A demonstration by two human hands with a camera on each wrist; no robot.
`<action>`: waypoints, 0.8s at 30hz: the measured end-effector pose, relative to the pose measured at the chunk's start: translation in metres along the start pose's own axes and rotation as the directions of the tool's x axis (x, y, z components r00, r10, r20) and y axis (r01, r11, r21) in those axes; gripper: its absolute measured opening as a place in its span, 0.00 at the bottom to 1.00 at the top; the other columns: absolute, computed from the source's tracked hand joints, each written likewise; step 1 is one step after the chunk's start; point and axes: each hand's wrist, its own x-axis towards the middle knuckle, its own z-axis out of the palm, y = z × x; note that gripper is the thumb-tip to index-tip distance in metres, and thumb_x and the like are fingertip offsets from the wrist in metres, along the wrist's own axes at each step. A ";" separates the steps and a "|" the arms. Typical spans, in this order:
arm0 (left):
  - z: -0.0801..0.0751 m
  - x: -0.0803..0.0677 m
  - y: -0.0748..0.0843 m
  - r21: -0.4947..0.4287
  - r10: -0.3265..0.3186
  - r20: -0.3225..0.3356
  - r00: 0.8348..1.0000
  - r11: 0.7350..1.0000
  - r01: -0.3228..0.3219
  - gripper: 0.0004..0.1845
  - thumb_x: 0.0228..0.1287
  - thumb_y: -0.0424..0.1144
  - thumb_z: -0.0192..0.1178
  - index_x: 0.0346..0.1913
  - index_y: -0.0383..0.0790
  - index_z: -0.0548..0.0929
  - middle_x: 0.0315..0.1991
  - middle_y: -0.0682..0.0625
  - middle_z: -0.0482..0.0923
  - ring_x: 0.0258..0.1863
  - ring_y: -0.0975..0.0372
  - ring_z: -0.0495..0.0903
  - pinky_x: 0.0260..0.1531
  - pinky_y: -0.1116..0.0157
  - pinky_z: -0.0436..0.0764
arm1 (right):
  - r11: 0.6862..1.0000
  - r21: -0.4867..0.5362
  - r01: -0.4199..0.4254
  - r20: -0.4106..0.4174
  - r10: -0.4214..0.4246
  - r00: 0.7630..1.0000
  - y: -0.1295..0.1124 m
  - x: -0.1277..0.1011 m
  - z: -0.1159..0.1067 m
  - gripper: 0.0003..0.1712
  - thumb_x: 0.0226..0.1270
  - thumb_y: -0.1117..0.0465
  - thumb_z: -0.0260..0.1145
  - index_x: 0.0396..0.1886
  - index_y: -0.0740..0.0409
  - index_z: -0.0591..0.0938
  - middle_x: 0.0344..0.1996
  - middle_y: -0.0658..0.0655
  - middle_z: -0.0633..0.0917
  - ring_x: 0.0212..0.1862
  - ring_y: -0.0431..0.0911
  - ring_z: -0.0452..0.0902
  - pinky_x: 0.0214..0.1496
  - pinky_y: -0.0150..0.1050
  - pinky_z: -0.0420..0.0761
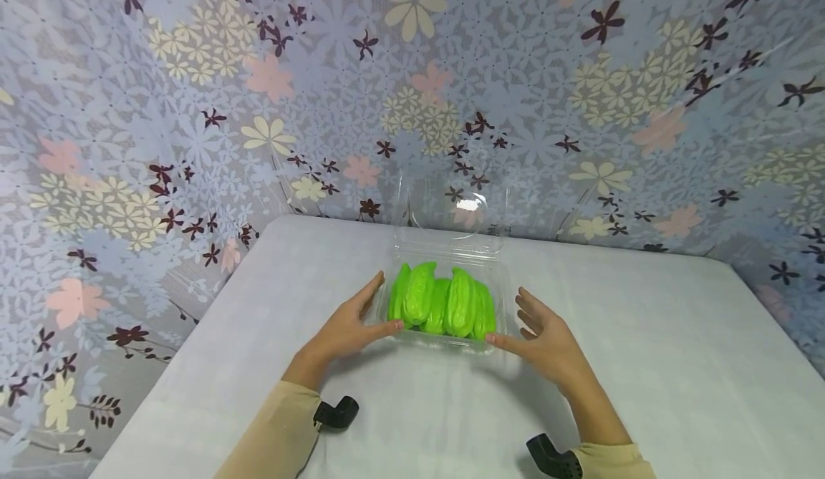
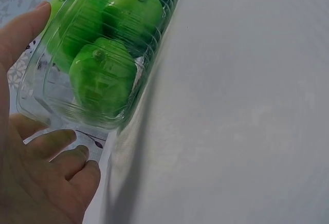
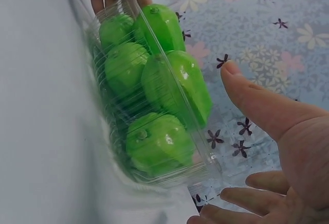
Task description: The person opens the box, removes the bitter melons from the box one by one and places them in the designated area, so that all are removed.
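Clear box (image 1: 451,344) w/ green veg (image 1: 459,303), btwn L grip (image 1: 348,332) & R grip (image 1: 546,343), both wide

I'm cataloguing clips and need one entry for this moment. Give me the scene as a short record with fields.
Container: clear plastic box, on the white surface
Lid: transparent lid open, raised at the back
Contents: several glossy green vegetable-like pieces, side by side
Left hand: left hand at the box's left end; firm contact unclear
Right hand: right hand beside the right end, thumb apart from the box
Background: floral-patterned covering
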 end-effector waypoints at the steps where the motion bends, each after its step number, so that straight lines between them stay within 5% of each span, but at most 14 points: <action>1: 0.000 0.000 0.000 0.001 0.001 0.000 1.000 1.000 -0.001 0.56 0.59 0.61 0.70 0.82 0.54 0.48 0.79 0.54 0.51 0.76 0.52 0.55 0.73 0.51 0.57 | 1.000 0.000 0.003 -0.005 -0.003 1.000 0.000 0.000 0.000 0.66 0.57 0.47 0.79 0.82 0.62 0.47 0.77 0.69 0.54 0.72 0.70 0.57 0.69 0.60 0.66; 24: 0.002 0.000 0.001 0.009 -0.023 0.007 1.000 1.000 0.023 0.56 0.58 0.61 0.71 0.82 0.55 0.48 0.80 0.54 0.49 0.77 0.51 0.51 0.73 0.48 0.55 | 0.999 0.044 -0.021 -0.124 0.026 0.992 -0.013 -0.008 0.000 0.60 0.54 0.44 0.80 0.80 0.52 0.58 0.75 0.62 0.63 0.68 0.65 0.67 0.60 0.58 0.78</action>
